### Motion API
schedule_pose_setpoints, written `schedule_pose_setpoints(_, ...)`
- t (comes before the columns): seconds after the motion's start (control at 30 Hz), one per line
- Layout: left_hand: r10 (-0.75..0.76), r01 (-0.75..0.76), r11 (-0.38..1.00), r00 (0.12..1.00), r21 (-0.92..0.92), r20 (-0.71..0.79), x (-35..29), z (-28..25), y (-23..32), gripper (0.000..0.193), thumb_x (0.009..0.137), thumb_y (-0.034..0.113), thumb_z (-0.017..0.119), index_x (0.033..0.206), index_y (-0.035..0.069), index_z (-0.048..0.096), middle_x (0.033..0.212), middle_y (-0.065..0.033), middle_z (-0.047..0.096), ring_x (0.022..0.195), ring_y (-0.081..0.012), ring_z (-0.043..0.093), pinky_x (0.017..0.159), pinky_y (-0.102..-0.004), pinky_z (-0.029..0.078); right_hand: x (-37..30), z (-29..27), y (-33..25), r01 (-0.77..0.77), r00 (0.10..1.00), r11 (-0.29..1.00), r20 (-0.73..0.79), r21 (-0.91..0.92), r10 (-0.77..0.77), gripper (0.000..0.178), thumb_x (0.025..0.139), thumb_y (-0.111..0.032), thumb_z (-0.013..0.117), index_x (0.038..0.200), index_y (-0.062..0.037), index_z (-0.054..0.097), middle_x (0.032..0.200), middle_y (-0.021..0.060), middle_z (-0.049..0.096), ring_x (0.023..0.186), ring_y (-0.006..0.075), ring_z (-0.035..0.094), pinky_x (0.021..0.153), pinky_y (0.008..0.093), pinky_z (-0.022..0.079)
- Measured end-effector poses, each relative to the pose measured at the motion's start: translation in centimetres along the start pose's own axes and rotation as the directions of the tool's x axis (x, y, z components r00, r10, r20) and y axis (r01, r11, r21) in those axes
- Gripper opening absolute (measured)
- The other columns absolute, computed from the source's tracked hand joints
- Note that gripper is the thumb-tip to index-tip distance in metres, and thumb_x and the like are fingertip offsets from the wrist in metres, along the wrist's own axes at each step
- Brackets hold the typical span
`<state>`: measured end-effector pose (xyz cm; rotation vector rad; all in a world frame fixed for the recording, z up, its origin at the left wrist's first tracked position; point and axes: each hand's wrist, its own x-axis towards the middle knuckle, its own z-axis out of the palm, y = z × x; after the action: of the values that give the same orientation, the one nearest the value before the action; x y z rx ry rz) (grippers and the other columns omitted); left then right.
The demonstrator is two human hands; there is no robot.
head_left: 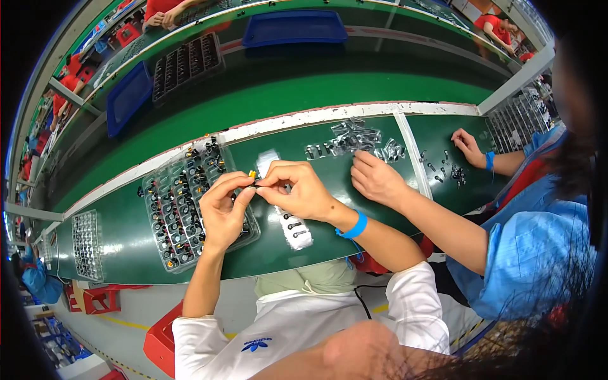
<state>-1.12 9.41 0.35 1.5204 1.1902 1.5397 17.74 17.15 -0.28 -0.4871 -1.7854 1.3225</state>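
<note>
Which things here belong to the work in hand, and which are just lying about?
Work in hand:
- small black-and-yellow part, pinched between left hand and right hand
- probably the parts tray nearby
- probably the white strip with black pieces

Apparently lying about:
- blue trays beyond the divider
- far-left clear tray

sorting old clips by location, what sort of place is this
Probably a factory assembly line: a long green worktop, blue trays beyond it, and a co-worker by a scatter of small dark parts.
</note>
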Motion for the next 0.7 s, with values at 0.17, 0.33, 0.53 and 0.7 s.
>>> schedule_pose_setpoints(0.17, 0.028, -0.028, 0.999, 1.000, 0.037, -0.014, 0.2, 0.3, -0.1, 0.020, 0.092, -0.007, 0.072, 0.111, -0.006, 0.073, 0.115, -0.0144, 0.069, 0.106, -0.0202, 0.065, 0.095, -0.0308, 0.052, -0.3, 0.5, -0.3, 0.093, 0.990, 0.988, -0.090, -0.123, -0.105, 0.011, 0.087, -0.006, 0.077, 0.093, 0.0021, 0.074, 0.076, 0.0087, 0.063, 0.061, 0.0157, 0.057, 0.054, 0.0302, 0.045)
schedule_pose_setpoints(0.33, 0.025, -0.028, 0.996, 0.999, 0.081, 0.039, 0.5, -2.1, -0.1, 0.026, 0.093, -0.004, 0.071, 0.119, -0.005, 0.070, 0.119, -0.0126, 0.068, 0.107, -0.0165, 0.063, 0.095, -0.0288, 0.050, 0.1, 1.3, -0.8, 0.182, 0.976, 0.967, -0.090, -0.178, -0.200, 0.016, 0.089, -0.007, 0.079, 0.103, 0.0015, 0.075, 0.084, 0.0084, 0.067, 0.063, 0.0158, 0.061, 0.056, 0.0306, 0.048)
schedule_pose_setpoints(0.53, 0.035, 0.015, 0.969, 0.980, 0.247, -0.198, -0.5, -8.4, 3.0, 0.031, 0.093, -0.004, 0.072, 0.124, -0.007, 0.069, 0.114, -0.0095, 0.070, 0.100, -0.0139, 0.065, 0.089, -0.0271, 0.052, 0.3, 1.3, -1.2, 0.402, 0.910, 0.796, 0.104, -0.453, -0.401, 0.025, 0.088, -0.011, 0.080, 0.111, -0.0028, 0.073, 0.089, 0.0095, 0.069, 0.067, 0.0241, 0.066, 0.059, 0.0347, 0.053)
schedule_pose_setpoints(0.7, 0.110, 0.123, 0.852, 0.909, 0.509, -0.403, 2.8, -16.9, 3.6, 0.021, 0.096, 0.005, 0.073, 0.114, -0.005, 0.074, 0.108, -0.0097, 0.075, 0.100, -0.0133, 0.069, 0.091, -0.0263, 0.054, -0.6, -0.2, -2.1, 0.417, 0.905, 0.718, 0.179, -0.557, -0.387, 0.018, 0.085, -0.005, 0.079, 0.102, -0.0026, 0.073, 0.083, 0.0089, 0.068, 0.068, 0.0275, 0.067, 0.058, 0.0364, 0.053)
